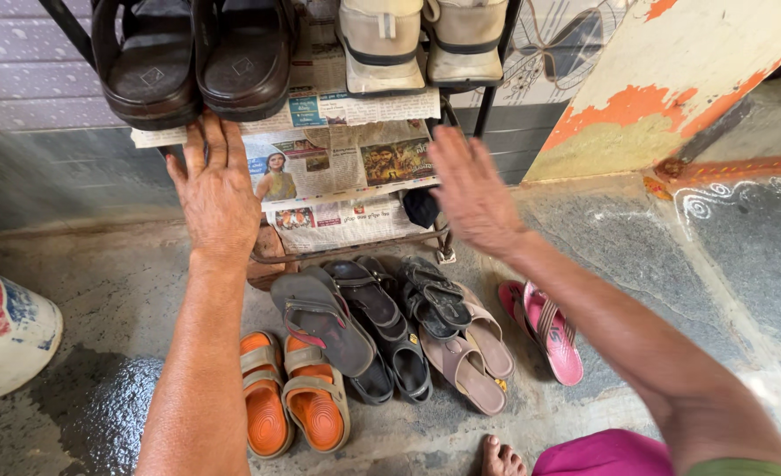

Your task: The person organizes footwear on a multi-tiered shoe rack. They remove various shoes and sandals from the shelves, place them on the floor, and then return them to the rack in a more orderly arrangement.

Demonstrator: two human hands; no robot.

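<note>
Both hands hover flat and spread, holding nothing: the left hand (pixel 216 196) touches the dark sandals (pixel 194 60) at 12 o'clock; the right hand (pixel 471 189) hangs beside the newspaper-lined shelf (pixel 346 163). I judge a reach in hand; next the left grip must close on a sandal.

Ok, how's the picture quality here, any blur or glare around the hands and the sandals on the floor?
Head view: the right hand is slightly smeared by motion blur, while the left hand on the newspaper looks sharp; daylight is soft and even, the orange sandals are crisp, a wet patch on the floor gives a dull sheen, and the frame edges bow a little.
</note>
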